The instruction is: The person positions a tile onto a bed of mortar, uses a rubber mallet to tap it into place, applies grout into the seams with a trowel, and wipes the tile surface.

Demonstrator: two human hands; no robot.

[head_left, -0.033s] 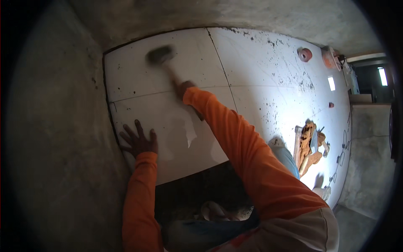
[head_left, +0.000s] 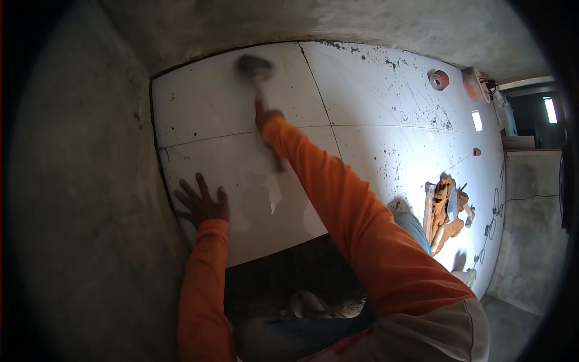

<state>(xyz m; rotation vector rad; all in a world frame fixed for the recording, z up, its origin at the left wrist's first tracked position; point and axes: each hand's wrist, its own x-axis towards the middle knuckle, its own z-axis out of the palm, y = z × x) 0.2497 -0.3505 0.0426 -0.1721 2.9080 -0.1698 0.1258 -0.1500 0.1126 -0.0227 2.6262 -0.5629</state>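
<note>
My right hand (head_left: pixel 266 114) grips the wooden handle of a rubber mallet (head_left: pixel 255 66). Its dark head is smeared by motion over the far left tile (head_left: pixel 199 102), and I cannot tell whether it touches the surface. The handle's butt sticks out below my fist. My left hand (head_left: pixel 205 204) lies flat with fingers spread on the near left tile (head_left: pixel 253 223), close to the left wall. Thin dark joints run between the large white tiles. Beyond the near tile's front edge is a dark untiled strip (head_left: pixel 283 274), in front of my legs.
Bare cement walls (head_left: pixel 78 199) close in on the left and at the back. Rightward lie a reddish roll-shaped object (head_left: pixel 438 79), an orange tub (head_left: pixel 475 84) and a brown tool bag (head_left: pixel 445 205) with tools. A dark cable (head_left: pixel 490 229) trails along the right, and dark crumbs dot the tiles.
The mallet's head has swung a little to the right and slightly away from me, my right hand turning with it. My left hand stays flat on the tile.
</note>
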